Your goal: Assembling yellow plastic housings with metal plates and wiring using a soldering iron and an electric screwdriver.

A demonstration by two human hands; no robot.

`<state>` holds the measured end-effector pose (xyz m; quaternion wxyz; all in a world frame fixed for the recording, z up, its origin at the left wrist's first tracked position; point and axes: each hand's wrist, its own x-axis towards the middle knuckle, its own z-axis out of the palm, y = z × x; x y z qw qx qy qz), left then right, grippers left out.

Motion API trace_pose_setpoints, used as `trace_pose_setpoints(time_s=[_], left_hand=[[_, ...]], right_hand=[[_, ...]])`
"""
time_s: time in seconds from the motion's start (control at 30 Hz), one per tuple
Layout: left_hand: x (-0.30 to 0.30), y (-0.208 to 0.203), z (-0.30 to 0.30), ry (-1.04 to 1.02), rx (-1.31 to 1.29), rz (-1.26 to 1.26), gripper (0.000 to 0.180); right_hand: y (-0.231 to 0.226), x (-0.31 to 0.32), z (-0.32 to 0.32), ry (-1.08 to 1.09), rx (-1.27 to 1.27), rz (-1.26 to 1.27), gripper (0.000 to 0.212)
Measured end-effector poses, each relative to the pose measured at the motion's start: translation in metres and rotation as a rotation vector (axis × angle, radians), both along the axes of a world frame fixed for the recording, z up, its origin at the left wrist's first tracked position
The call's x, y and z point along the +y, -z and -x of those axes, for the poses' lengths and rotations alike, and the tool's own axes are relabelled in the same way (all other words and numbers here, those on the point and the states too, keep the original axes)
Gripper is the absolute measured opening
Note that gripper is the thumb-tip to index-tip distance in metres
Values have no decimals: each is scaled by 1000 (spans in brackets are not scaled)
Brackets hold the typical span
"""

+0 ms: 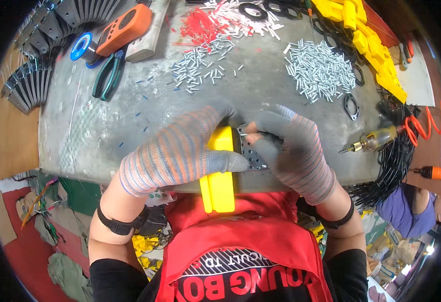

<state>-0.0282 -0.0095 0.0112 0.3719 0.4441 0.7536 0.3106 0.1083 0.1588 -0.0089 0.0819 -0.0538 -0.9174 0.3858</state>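
My left hand (180, 146), in a striped grey knit glove, grips a yellow plastic housing (221, 194) near the table's front edge. Its thumb presses across the yellow side. On the housing's right side is a dark face dotted with small holes (255, 157). My right hand (301, 153), gloved with bare fingertips showing, is closed over that face. Thumb and index finger pinch what looks like a small silver screw (244, 134) at the face's upper part. The other right fingers curl in, and part of the face is hidden beneath them.
Silver screws lie in a large pile (321, 73) and a looser one (200, 65). A power screwdriver (369, 141) with an orange coiled hose (421, 126) rests at right by black wires (389, 173). Pliers (108, 75), a blue spool (83, 49) and an orange device (126, 29) are at left.
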Motion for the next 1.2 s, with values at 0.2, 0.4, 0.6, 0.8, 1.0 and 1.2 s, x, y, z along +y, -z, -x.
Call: trace_pose_setpoints(time_s=[0.2,0.4,0.6,0.8,1.0,1.2], left_hand=[[6,8,-4,-18,-114,-56,61],[8,11,-11,-45,-58,-55,59],[9,16,-14,22,-155,-192,64],[9,-1,-19,68,111,-46,59],[9,18,-12,12,-262,-120,52],[10,17,-12,-43,-485,-43,46]], right_hand=[[-6,6,1,-23,4,101,12],[-16,0,-1,4,-15,101,15],[-16,3,-8,18,-76,146,24],[-15,5,-8,8,-106,204,18],[-24,6,-14,51,-144,216,14],[-25,20,-33,84,-206,-81,16]])
